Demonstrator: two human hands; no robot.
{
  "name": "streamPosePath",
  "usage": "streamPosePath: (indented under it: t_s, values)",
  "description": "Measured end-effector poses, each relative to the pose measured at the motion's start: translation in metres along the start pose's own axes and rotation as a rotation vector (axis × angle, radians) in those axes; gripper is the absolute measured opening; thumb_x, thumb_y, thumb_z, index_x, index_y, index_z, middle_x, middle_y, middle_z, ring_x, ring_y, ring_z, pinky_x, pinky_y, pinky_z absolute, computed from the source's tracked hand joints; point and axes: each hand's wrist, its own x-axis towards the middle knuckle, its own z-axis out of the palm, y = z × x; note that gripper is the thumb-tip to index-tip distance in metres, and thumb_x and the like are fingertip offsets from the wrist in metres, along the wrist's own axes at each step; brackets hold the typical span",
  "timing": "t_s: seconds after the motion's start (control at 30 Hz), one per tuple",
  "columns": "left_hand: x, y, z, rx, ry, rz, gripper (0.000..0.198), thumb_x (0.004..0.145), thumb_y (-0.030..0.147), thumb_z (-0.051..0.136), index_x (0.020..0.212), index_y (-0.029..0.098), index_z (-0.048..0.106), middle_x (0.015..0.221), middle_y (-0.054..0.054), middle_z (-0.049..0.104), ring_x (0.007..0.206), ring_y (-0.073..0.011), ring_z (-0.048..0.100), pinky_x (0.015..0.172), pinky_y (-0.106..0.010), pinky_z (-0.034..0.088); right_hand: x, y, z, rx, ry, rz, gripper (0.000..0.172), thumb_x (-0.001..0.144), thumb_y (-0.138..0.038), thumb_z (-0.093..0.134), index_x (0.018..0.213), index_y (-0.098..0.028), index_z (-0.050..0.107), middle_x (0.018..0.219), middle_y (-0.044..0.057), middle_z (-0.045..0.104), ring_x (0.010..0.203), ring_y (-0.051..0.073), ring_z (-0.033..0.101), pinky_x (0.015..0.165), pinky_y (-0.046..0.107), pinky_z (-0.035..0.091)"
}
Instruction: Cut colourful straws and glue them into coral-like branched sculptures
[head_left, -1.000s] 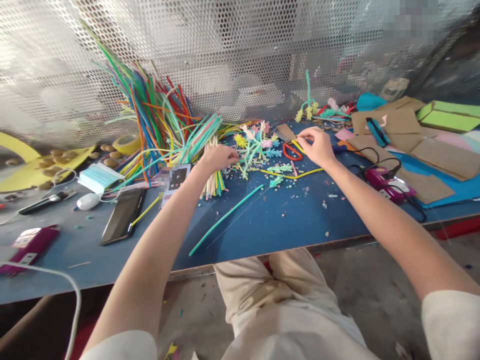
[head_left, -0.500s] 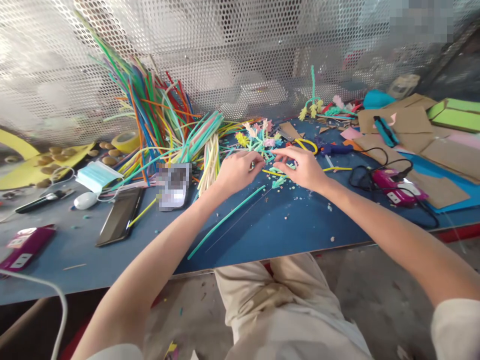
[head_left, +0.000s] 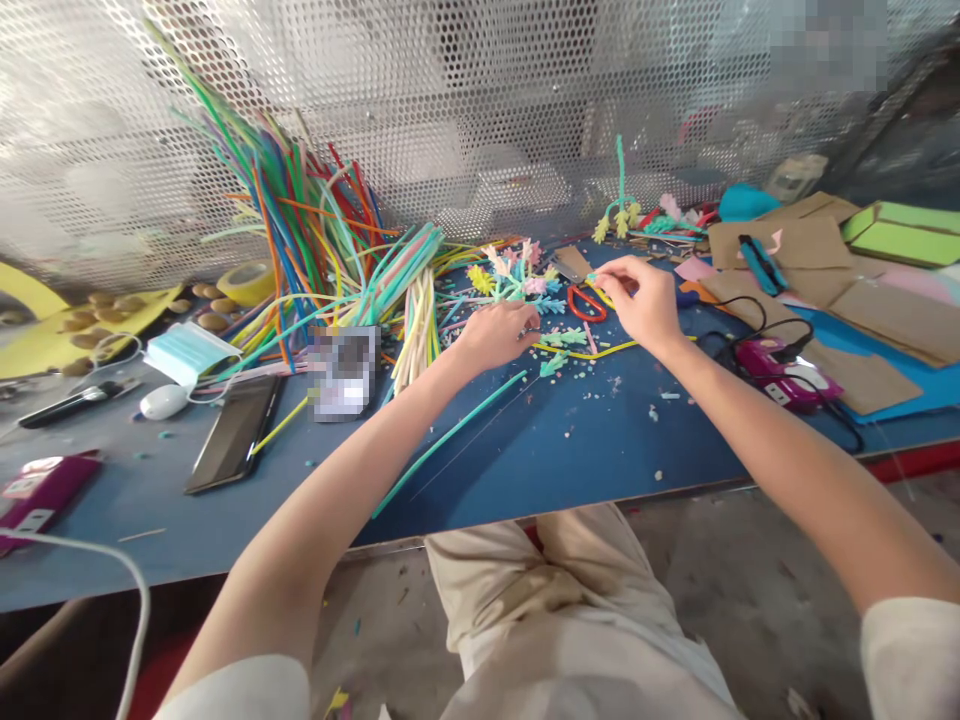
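Shows right hand point(head_left: 641, 300) pinching a teal stick piece point(head_left: 595, 277) just right of red scissors point(head_left: 584, 304); left hand point(head_left: 495, 337) curled on scraps point(head_left: 561, 340) left of them, grip unclear. Looks light, soft, bendy: best pinched mid-length. Leaves bare table point(head_left: 562, 445) this side of the scissors, clutter point(head_left: 660, 225) beyond them.

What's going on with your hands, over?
Left hand beside the pastel foam pieces. Right hand pinching a small teal bit. Red scissors lie between.

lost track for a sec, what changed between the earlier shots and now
The right hand drew back from the left hand to the red scissors, pinching a small teal piece. The left hand barely moved; long teal stick and phone stayed put.
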Motion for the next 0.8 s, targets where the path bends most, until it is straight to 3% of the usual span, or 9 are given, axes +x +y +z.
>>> streamPosePath:
  t_s: [0.17, 0.3, 0.4, 0.6, 0.8]
  values:
    - [0.012, -0.003, 0.012, -0.008, -0.103, 0.079, 0.025, 0.102, 0.038, 0.058, 0.113, 0.020, 0.073, 0.120, -0.009, 0.074, 0.112, -0.0255, 0.070, 0.094, -0.036, 0.052, 0.000, 0.012, 0.003, 0.004, -0.025, 0.038, 0.015, 0.094, -0.032, 0.067, 0.096, -0.020, 0.077, 0.092, 0.005, 0.081, 0.083, 0.022, 0.076, 0.077, 0.035, 0.059]
    - [0.022, -0.006, 0.015, -0.087, -0.117, 0.073, 0.020, 0.100, 0.034, 0.061, 0.104, 0.020, 0.074, 0.109, -0.007, 0.077, 0.105, -0.0247, 0.071, 0.094, -0.037, 0.052, -0.001, 0.013, 0.004, -0.011, -0.034, 0.042, 0.016, 0.094, -0.033, 0.067, 0.096, -0.021, 0.077, 0.093, 0.005, 0.081, 0.083, 0.022, 0.076, 0.071, 0.034, 0.057]
    - [0.027, -0.010, 0.013, -0.255, 0.002, 0.027, 0.019, 0.101, 0.034, 0.061, 0.105, 0.019, 0.072, 0.101, -0.005, 0.078, 0.095, -0.0210, 0.072, 0.091, -0.035, 0.053, 0.000, 0.015, 0.003, -0.002, 0.031, 0.036, 0.018, 0.096, -0.036, 0.065, 0.096, -0.021, 0.075, 0.091, 0.005, 0.080, 0.080, 0.021, 0.075, 0.070, 0.033, 0.057]
    - [0.033, -0.009, -0.005, -0.889, 0.318, 0.083, 0.019, 0.099, 0.032, 0.065, 0.108, 0.015, 0.067, 0.097, -0.007, 0.078, 0.087, -0.0141, 0.073, 0.083, -0.028, 0.057, 0.002, 0.017, 0.003, 0.084, 0.136, 0.069, 0.023, 0.100, -0.045, 0.064, 0.101, -0.023, 0.071, 0.090, 0.005, 0.078, 0.085, 0.021, 0.077, 0.074, 0.034, 0.060]
    - [0.033, 0.000, -0.038, -1.009, 0.471, 0.133, 0.026, 0.097, 0.036, 0.072, 0.115, 0.018, 0.070, 0.104, -0.007, 0.078, 0.098, -0.0171, 0.075, 0.087, -0.031, 0.061, -0.001, 0.011, 0.008, 0.191, 0.083, 0.103, 0.019, 0.097, -0.038, 0.067, 0.104, -0.022, 0.074, 0.094, 0.006, 0.081, 0.087, 0.022, 0.079, 0.074, 0.034, 0.062]
